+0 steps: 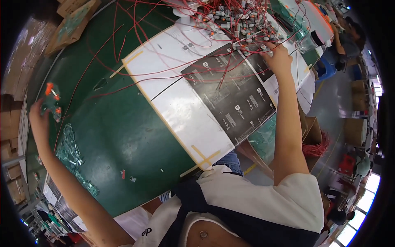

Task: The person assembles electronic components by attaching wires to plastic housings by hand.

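Note:
My right hand [280, 61] reaches to the edge of a pile of small grey connector-like parts [247, 29] with red wires. Its thumb and forefinger are apart at the pile's edge, and nothing shows held between them. At the far left of the table my left hand [38, 115] is raised beside a small clear-and-orange thing [52, 91]; its fingers are curved and blurred, so whether they grip it cannot be made out. Long red wires [117, 87] trail from the pile across white and black printed sheets [230, 92] taped to the table.
The green tabletop [123, 140] carries a heap of clear plastic pieces [70, 150] near my left forearm. A clear bottle with a black cap [308, 41] stands at the right. Cardboard boxes [74, 24] lie beyond the far left edge. A red wire bundle [317, 144] hangs right of me.

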`<state>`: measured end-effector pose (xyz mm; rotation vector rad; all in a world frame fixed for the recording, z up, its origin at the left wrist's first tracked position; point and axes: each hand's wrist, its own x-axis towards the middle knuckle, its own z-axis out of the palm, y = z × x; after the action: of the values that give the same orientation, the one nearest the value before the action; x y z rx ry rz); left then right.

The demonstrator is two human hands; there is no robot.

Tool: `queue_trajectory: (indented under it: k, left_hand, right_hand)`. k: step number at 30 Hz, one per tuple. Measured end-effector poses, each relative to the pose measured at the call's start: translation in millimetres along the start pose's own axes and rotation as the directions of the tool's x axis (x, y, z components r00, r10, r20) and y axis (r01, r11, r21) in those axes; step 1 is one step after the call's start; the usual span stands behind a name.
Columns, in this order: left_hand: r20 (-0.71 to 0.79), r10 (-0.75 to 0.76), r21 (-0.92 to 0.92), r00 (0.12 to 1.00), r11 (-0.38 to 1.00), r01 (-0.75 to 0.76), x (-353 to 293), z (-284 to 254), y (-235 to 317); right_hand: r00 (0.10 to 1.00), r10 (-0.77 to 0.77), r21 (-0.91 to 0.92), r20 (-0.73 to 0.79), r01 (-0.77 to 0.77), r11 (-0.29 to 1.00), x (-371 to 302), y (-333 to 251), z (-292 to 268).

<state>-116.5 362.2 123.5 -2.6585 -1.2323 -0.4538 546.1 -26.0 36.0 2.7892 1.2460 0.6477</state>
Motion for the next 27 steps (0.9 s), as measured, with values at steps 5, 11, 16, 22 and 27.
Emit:
queue_trajectory:
  k: [5,11,16,22,27]
  left_hand:
    - [0.189,0.225,-0.433,0.956,0.892,-0.125,-81,-22,196]
    - [0.300,0.463,-0.398,0.834,0.856,-0.331,-119,2,270]
    - [0.170,0.322,-0.319,0.931,0.912,-0.257,-142,9,282]
    - [0.060,-0.081,-0.682,0.995,0.725,0.100,-180,20,310]
    - [0.085,-0.103,-0.706,0.991,0.695,0.133,-187,21,327]
  right_hand:
    - [0.955,0.290,0.455,0.063,-0.286,0.843,-31,2,-38]
    - [0.795,0.585,0.977,-0.161,0.212,-0.020,-65,-10,-124]
    - [0.832,0.520,0.676,-0.195,0.498,-0.544,-56,10,-143]
    - [0.841,0.528,0.666,-0.119,0.462,-0.586,-28,105,-83]
    - [0.669,0.741,0.900,-0.056,0.355,-0.252,-78,53,-70]
